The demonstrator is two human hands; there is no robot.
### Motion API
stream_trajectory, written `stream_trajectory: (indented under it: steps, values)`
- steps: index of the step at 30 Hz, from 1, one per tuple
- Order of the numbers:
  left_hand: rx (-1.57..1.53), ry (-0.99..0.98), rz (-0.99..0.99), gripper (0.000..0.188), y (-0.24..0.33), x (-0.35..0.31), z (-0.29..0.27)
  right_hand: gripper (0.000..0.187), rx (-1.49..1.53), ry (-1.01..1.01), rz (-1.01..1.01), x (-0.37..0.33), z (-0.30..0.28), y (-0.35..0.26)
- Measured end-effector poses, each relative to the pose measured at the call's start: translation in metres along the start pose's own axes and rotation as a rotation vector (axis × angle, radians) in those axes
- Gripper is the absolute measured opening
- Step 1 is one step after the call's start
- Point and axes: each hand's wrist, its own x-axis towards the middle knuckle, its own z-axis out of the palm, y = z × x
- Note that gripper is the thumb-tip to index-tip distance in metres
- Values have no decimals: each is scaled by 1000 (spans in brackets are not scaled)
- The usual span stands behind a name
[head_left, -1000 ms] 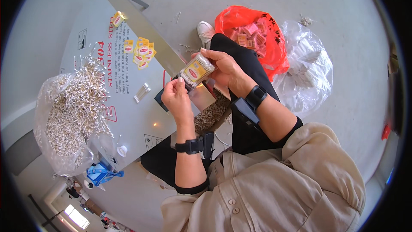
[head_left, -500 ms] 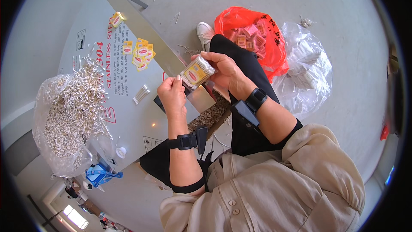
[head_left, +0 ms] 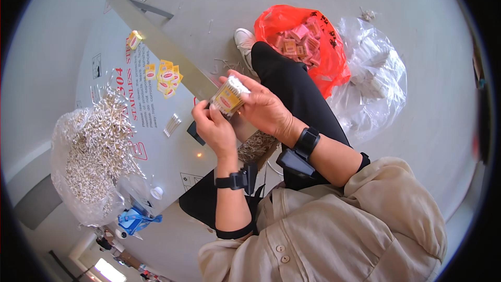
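Note:
A small clear pack of cotton swabs with a yellow label (head_left: 228, 98) is held between both hands, above the table's edge. My left hand (head_left: 216, 131) is closed with its thumb and fingertips at the pack's lower left corner. From the right, my right hand (head_left: 267, 108) grips the pack's side and upper end, its white swab tips facing up. On the table nearby lie a few loose cotton swabs (head_left: 172, 124) and a spread of yellow label cards (head_left: 168, 77). Another yellow-labelled pack (head_left: 134, 39) sits farther along the table.
A large heap of cotton swabs (head_left: 96, 151) spills from a clear bag at the left of the table (head_left: 172, 151). Below the table edge are more swabs (head_left: 255, 146). On the floor stand a red bag (head_left: 334, 57) with pink packs (head_left: 300, 34) and a clear plastic bag (head_left: 378, 81).
Both hands and the pack have shifted slightly left, and the pack is turned more upright. My left fingers have moved around its lower corner. The whole view has shifted a little.

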Motion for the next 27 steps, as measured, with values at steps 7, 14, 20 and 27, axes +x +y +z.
stream_trajectory:
  steps: [7,14,20,27]
  values:
    - [168,-226,306,81,6,-23,5,75,246,-123,111,-4,-1,-1]
    - [-24,-221,221,80,-1,-25,6,52,158,-101,140,-5,4,3]
    - [84,-190,193,80,-2,-25,9,49,39,-40,146,-6,7,1]
    - [287,-168,302,78,1,-22,12,48,18,31,100,-5,9,0]
